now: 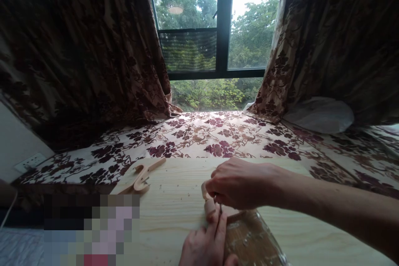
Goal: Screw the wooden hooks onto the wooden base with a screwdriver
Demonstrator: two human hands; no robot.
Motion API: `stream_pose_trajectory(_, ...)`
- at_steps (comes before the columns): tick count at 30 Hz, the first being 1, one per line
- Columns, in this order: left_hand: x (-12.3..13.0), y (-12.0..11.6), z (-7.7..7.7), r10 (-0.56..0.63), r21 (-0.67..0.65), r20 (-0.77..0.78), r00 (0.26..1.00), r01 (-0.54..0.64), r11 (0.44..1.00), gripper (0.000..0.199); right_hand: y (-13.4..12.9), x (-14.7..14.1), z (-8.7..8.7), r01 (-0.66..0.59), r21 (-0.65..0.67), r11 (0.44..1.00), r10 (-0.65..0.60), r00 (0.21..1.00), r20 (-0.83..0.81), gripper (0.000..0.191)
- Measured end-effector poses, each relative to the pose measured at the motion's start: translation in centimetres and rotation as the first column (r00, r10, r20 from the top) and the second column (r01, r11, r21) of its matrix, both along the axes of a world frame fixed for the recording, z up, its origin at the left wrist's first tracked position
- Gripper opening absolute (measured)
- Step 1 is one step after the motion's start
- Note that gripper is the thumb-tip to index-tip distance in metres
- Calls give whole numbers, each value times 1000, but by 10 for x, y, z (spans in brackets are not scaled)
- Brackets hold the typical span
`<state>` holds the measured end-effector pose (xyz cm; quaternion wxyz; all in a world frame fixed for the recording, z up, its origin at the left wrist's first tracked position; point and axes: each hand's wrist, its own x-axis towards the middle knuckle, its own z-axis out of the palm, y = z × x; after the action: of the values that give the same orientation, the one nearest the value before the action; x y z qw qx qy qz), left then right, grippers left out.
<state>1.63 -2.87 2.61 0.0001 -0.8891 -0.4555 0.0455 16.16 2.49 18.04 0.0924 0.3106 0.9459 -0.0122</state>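
Low in the view, my left hand (pixel 207 243) presses its extended fingers against a small light wooden piece (pixel 210 206). My right hand (pixel 238 183) reaches in from the right, just above it, with fingers curled closed at the same piece; what they grip is hidden. A thin dark item shows between the two hands, too small to name. Beside my left hand lies a brown block (pixel 249 239) with a shiny, clear covering. Another curved wooden part (pixel 143 176) with a straight arm rests at the board's left.
Beneath everything is a pale wooden board (pixel 168 224) with small crumbs on it. Behind it spreads a floral cloth (pixel 218 133) up to a window between patterned curtains (pixel 274 70). A white plastic bag (pixel 321 114) lies at the right. The lower left is pixelated.
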Motion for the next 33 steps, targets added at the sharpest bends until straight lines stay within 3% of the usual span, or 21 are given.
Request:
stream_pose_trajectory(10, 3, -2, 7, -9, 21, -41, 999, 10, 1000, 75, 3, 4, -11, 50, 10, 999, -50, 997, -62, 18)
stream_pose_trajectory(18, -9, 5, -17, -129, 127, -61, 990, 136, 982, 69, -3, -1, -2, -40, 7, 999, 40, 999, -32, 19)
stream_pose_trajectory(25, -6, 3, -17, -88, 218, -96, 991, 108, 970, 70, 0, 5, -17, 64, 54, 997, -57, 991, -120, 15)
stream_pose_trajectory(29, -6, 2, -15, -103, 223, -70, 992, 116, 968, 70, 0, 3, -10, 67, 62, 996, -61, 994, -89, 14)
stream_pose_trajectory(33, -6, 0, -13, -113, 232, -50, 992, 122, 965, 70, 1, 1, -5, -24, 33, 999, 26, 999, -45, 14)
